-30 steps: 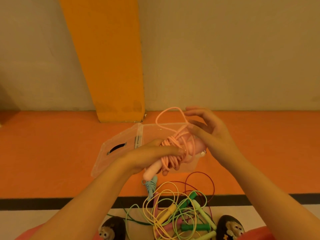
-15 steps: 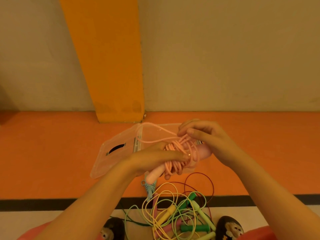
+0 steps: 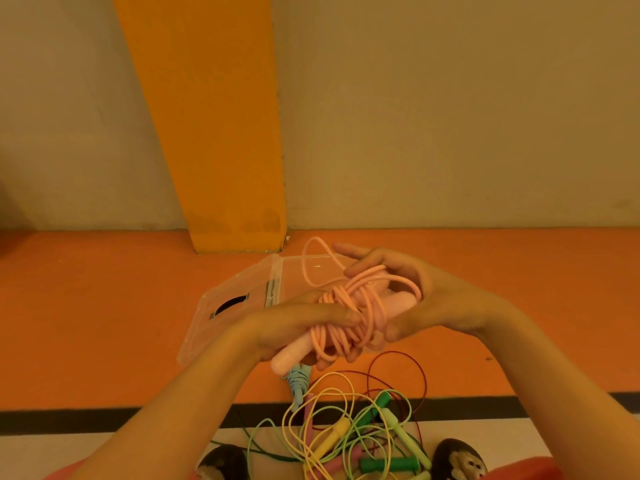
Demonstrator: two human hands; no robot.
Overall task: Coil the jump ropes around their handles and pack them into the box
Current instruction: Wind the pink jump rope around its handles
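Forearms converging, left hand and right hand facing each other, both curled round the pink jump rope.

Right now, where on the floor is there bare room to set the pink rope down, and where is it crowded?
Bare orange floor lies left of the clear box up to the wall, and right of the right hand beyond the black stripe. Crowded: the tangled rope pile by the shoes.

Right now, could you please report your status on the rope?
Left hand grips pink jump rope, mostly coiled. Right hand holds its loose loop. Clear box open. Nothing blocking.
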